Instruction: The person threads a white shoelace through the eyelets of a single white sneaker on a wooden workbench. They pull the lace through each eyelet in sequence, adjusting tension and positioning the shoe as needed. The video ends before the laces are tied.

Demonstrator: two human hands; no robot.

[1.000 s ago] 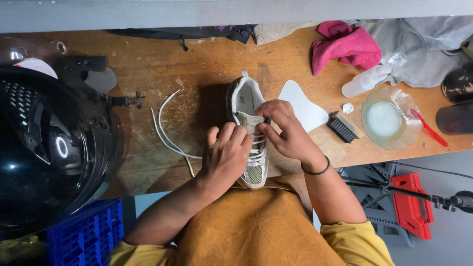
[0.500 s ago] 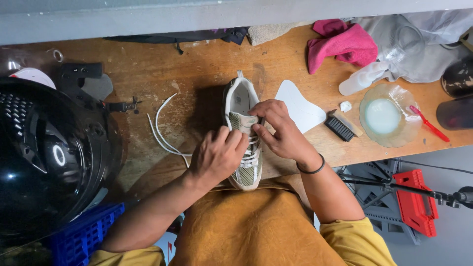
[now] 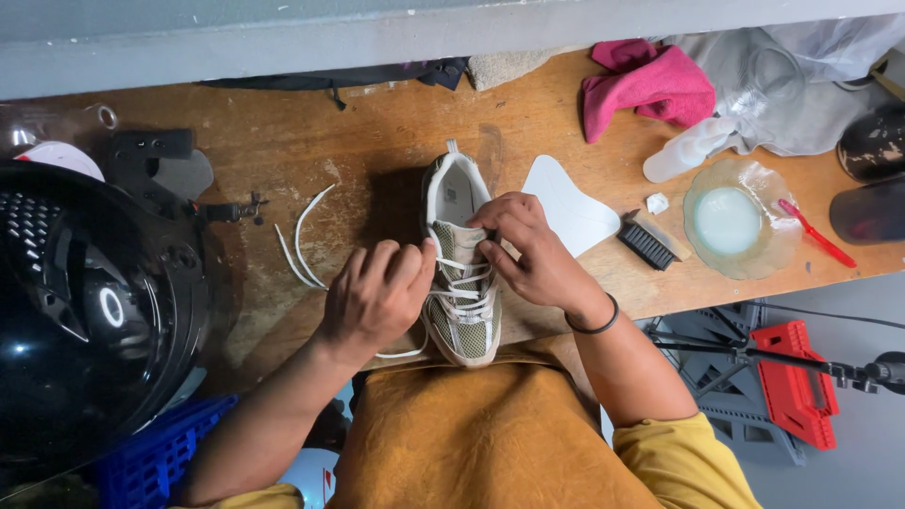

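One sneaker (image 3: 460,273) stands on the wooden table (image 3: 377,141), toe at the near edge. One loose white lace (image 3: 300,240) lies to its left, one white insole (image 3: 570,203) to its right, then one small brush (image 3: 650,240) and one glass dish (image 3: 740,226). The left hand (image 3: 377,297) has curled fingers that touch the shoe's left side. The right hand (image 3: 528,250) pinches a lace at the tongue with nearly closed fingers. The shoe lies between both hands.
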